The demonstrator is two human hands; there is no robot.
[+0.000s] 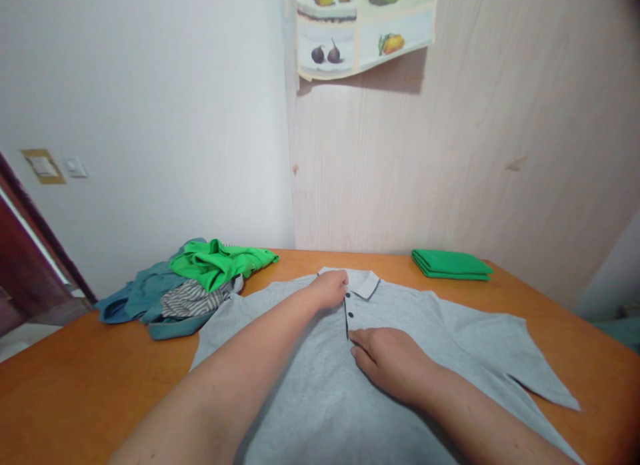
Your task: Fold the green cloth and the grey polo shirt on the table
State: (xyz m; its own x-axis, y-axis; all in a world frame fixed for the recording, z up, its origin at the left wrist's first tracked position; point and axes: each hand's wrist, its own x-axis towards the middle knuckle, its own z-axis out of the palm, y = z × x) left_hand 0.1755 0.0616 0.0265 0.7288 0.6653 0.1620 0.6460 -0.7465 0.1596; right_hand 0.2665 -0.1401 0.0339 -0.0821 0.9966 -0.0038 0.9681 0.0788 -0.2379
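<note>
A light grey polo shirt [320,398] lies spread front side up, its collar at the far end and its short sleeves out to the sides. Dark buttons show along the placket. My left hand [330,288] is closed on the top of the placket, just below the collar [367,284]; its fingertips are partly hidden. Lower down, my right hand [387,358] has its thumb and forefinger drawn close together at the bottom of the placket, gripping the cloth there. Both forearms cover parts of the shirt's front.
An orange-brown wooden table [595,365] bears everything. At the back left sits a crumpled pile with a bright green garment [215,262], a striped one [193,298] and blue-green ones [150,292]. A folded green cloth [453,265] lies back right. Walls [350,185] stand behind.
</note>
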